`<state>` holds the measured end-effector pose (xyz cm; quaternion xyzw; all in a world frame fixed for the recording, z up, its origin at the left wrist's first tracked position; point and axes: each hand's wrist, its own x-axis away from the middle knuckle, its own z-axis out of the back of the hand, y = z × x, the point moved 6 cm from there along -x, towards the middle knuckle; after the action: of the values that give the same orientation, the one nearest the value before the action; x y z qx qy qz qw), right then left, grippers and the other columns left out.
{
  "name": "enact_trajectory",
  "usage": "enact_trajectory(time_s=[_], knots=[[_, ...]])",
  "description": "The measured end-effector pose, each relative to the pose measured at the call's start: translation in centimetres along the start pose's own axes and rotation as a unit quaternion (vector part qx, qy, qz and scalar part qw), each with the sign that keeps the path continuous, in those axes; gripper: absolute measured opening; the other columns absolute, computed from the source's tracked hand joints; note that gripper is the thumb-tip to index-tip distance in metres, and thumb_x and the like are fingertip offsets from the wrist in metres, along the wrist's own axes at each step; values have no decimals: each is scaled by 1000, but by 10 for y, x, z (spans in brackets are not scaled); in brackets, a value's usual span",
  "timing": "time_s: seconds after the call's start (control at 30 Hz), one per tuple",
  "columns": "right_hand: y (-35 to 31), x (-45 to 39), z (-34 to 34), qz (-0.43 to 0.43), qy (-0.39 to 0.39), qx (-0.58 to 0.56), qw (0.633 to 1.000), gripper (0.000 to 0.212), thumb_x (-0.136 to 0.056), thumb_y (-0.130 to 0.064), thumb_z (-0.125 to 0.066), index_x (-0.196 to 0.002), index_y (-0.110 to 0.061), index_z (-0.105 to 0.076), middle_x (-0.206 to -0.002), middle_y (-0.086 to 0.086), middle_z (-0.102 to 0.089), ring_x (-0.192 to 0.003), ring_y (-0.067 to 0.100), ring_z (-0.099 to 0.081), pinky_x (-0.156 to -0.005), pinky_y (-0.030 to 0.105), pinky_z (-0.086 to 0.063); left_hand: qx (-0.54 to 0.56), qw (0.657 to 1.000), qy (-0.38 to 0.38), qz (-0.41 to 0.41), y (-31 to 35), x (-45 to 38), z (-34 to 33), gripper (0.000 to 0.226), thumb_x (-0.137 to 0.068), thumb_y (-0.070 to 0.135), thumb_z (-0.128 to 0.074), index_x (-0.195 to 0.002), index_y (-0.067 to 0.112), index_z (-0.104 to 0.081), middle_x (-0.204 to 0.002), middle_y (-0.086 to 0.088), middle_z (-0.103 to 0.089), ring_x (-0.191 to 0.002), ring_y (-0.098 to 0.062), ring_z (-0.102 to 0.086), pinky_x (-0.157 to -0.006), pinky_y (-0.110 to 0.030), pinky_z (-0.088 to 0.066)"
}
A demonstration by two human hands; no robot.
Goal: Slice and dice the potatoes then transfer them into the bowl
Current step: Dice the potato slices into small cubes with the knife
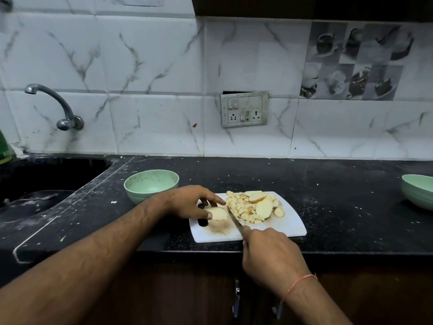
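Observation:
A white cutting board (288,225) lies on the black counter. On its far right part sits a heap of diced potato (241,207) with several round slices (264,207) leaning on it. A potato piece (219,213) lies on the board's left part, and my left hand (191,201) holds it with thumb and fingers. My right hand (267,252) grips a knife handle; the knife blade (235,219) runs between the held piece and the heap. A pale green bowl (151,184) stands just behind the board's left end; I see nothing in it.
A second green bowl (418,193) sits at the counter's right edge. A dark sink (35,184) with a tap (58,106) lies to the left. A wall socket (244,112) is on the tiled backsplash. Dark wooden cabinet doors run below the counter's front edge.

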<state>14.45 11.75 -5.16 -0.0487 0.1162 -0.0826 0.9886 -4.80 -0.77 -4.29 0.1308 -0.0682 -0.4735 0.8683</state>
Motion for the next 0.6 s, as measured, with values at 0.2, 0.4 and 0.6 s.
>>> enact_trajectory(time_s=[0.2,0.4,0.6], knots=[[-1,-1,-6,-2,6,0,1000,32,-99,-28,-44,-129,-25,-54,-97,1,-63,-98,26,-65,-68,34,-43,24,996,72,46,-10,9,-6,43,-92,43,-80,-134,42,-71,-113,15,-68,-102,-2,-66,-97,-25,-52],[-5,-4,-1,0,16,11,1000,36,-99,-31,-45,-134,-29,-53,-109,2,-65,-104,27,-63,-70,34,-40,86,973,195,91,-14,18,-21,51,-82,58,-84,-129,37,-75,-109,19,-72,-95,7,-66,-81,-7,-47],[-1,-7,2,2,21,9,1000,29,-99,-32,-44,-125,-31,-56,-104,0,-66,-100,26,-63,-68,34,-39,184,941,268,92,-24,30,-28,32,-93,30,-74,-124,35,-76,-116,22,-73,-103,7,-68,-91,-19,-50]])
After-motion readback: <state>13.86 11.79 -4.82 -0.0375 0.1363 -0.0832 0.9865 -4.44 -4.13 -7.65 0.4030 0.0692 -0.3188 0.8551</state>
